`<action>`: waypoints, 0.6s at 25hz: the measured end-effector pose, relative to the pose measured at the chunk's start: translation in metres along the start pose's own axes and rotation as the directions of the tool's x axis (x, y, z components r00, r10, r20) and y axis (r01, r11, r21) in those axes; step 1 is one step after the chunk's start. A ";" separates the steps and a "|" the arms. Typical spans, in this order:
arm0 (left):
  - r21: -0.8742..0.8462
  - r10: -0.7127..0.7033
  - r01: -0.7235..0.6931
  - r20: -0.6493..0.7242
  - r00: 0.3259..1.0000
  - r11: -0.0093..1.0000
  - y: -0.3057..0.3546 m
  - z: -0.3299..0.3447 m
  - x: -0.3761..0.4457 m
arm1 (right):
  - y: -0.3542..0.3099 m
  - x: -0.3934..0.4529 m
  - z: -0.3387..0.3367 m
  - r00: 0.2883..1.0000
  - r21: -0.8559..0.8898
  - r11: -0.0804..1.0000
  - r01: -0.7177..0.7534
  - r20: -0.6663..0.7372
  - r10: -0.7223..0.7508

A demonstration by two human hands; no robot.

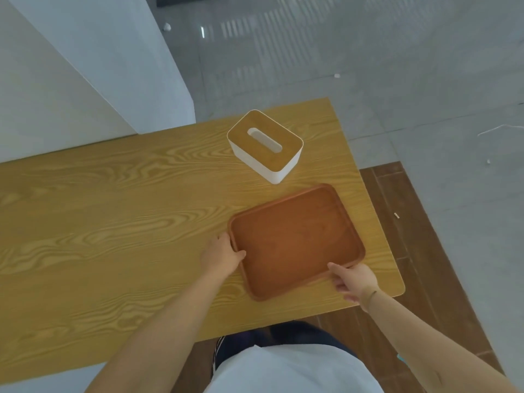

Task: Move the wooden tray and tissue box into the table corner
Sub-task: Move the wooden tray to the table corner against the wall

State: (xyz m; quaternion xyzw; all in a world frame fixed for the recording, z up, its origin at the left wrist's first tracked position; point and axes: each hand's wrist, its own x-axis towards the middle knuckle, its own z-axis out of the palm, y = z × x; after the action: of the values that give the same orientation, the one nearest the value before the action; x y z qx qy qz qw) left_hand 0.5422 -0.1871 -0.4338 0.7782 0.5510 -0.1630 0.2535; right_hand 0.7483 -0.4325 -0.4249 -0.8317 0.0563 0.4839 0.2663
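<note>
Wooden tray (295, 242) flat on table (113, 222), pinched at both sides by left hand (222, 255) and right hand (354, 280); tissue box (265, 146) just behind.

Single view only, head-mounted, wide-angle. Looks steeply down and forward from above the near edge of the table (113, 222); the wearer's own torso fills the bottom of the frame and both forearms run up from the lower corners. Close range: the table's right end takes up the middle of the picture. Straight edges bow towards the borders. Upper part takes in grey floor (368, 66) beyond the table and a white wall (85, 66) upper left.
</note>
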 end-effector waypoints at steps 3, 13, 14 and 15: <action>-0.085 -0.045 0.047 0.023 0.999 0.995 0.003 0.006 0.000 | -0.002 0.005 0.010 0.997 0.174 0.982 -0.075 -0.021 0.080; -0.495 -0.068 0.062 0.005 0.998 0.866 -0.005 0.001 -0.020 | -0.006 -0.011 0.007 0.989 0.538 0.838 -0.090 0.149 0.010; -0.527 -0.076 0.062 -0.004 0.997 0.848 -0.009 -0.003 -0.023 | -0.008 -0.014 0.006 0.983 0.545 0.834 -0.090 0.183 -0.014; -0.555 -0.085 0.063 -0.014 0.996 0.829 -0.014 -0.007 -0.026 | -0.010 -0.016 0.005 0.975 0.553 0.828 -0.088 0.216 -0.041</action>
State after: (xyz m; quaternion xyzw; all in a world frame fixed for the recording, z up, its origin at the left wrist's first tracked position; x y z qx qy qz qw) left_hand 0.5204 -0.1994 -0.4167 0.6526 0.6090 0.0088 0.4508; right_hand 0.7391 -0.4246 -0.4094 -0.6579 0.1760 0.5380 0.4967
